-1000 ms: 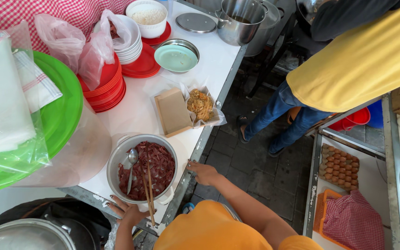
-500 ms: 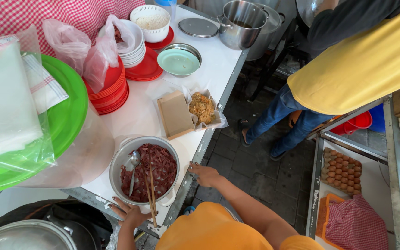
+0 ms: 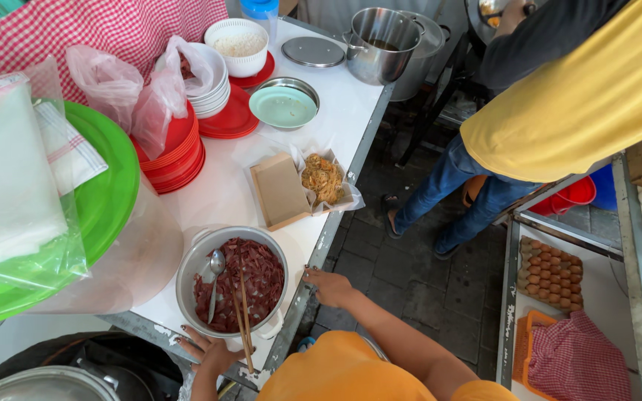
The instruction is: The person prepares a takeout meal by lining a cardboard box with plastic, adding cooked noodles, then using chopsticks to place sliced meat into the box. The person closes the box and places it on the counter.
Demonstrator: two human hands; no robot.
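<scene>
Seen from above, a person in an orange top stands at a white table (image 3: 224, 194) crowded with food and dishes. Their left hand (image 3: 209, 351) rests at the table's near edge, fingers spread and released, touching the rim of a metal pot (image 3: 189, 272) without gripping it. Their right hand (image 3: 328, 286) lies on the table's right edge, just beside the same pot, fingers loosely open and holding nothing. The pot sits at the near end of the table and is filled with dark red sliced meat (image 3: 258, 278). A metal spoon (image 3: 215, 273) leans inside it on the left, and a pair of wooden chopsticks (image 3: 244, 319) lies across the meat, their ends jutting over the near rim between the two hands. Beyond the pot, near the right edge, an open cardboard box (image 3: 280, 189) holds a paper-lined portion of fried noodles (image 3: 322, 178). Farther back stand stacked red plates (image 3: 180, 152), a pale green dish (image 3: 284, 106), a white bowl of rice (image 3: 239, 44) and a large steel stockpot (image 3: 380, 44). A big green tray (image 3: 109, 200) with clear plastic bags fills the left side. To the right, another person in a yellow shirt (image 3: 581, 96) and jeans stands on the paved floor, near a tray of brown eggs (image 3: 550, 273).
</scene>
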